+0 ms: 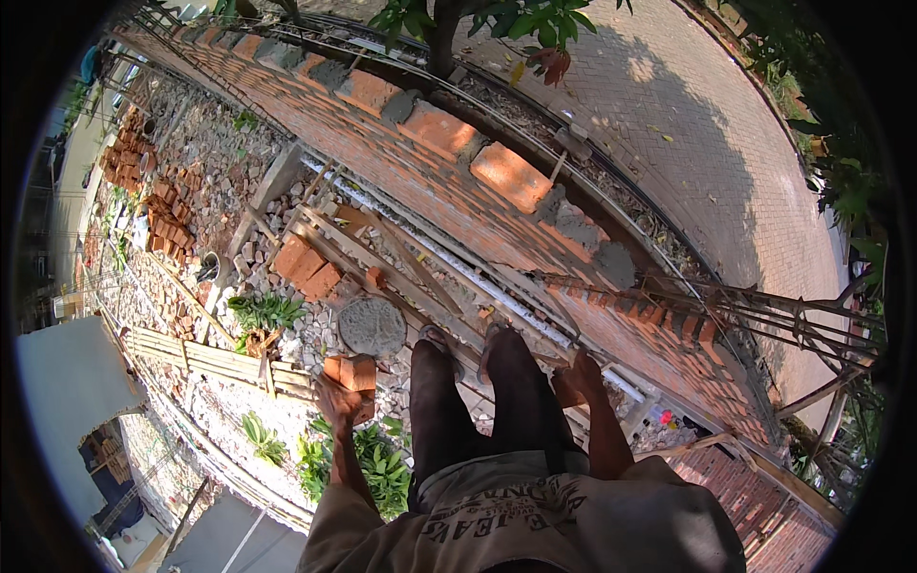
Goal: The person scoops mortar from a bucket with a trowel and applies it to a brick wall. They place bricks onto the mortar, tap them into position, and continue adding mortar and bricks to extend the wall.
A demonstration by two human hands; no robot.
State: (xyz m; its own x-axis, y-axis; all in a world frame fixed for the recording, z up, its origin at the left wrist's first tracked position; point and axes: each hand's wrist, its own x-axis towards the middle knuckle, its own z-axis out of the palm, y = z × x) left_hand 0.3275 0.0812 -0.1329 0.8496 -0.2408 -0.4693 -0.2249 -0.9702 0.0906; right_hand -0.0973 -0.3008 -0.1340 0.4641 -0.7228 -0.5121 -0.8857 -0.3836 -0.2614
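My left hand [333, 401] is closed on orange bricks [351, 373], held low at my left side; its fingertips are partly hidden. On my other side, my right hand [586, 375] grips a reddish-brown brick [568, 387], shaded and partly covered by the fingers. A round tub of grey mortar [373, 327] stands beyond my left hand, near my feet. Across the front runs a brick wall [449, 205]. One brick [511, 177] lies on its top course, with grey mortar [576, 225] spread beside it.
I stand on wooden planks [420, 244] beside the wall. Several loose bricks [304, 266] sit on them past the tub. Rubble [224, 143] and brick piles [172, 220] cover the left ground. Steel rebar [802, 320] juts out at right, and a tree trunk [443, 38] rises behind the wall.
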